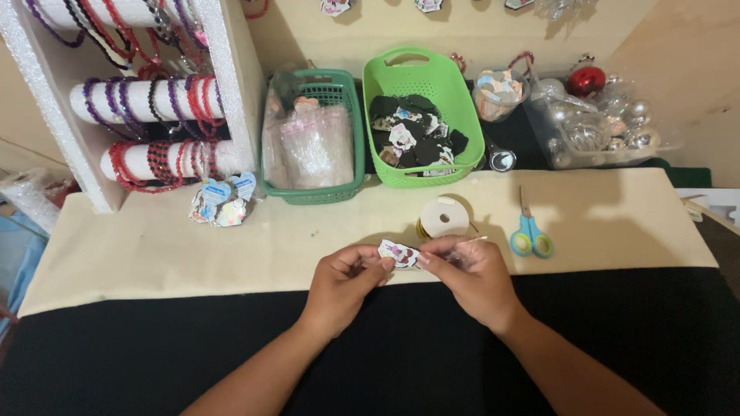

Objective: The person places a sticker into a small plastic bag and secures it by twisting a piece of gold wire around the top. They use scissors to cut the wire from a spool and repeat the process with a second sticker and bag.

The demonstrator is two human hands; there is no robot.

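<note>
— Pinched between both our hands, a small printed charm (398,253) sits over the cream cloth (154,246), near its front edge. Left hand (344,279) grips its left end.

— And our right hand (468,271) grips the other end, fingers pressed together, a thin clear thread (472,240) poking out. Just behind lies a white spool (444,216); blue scissors (529,236) lie to the right, two green baskets (420,77) further back.
</note>
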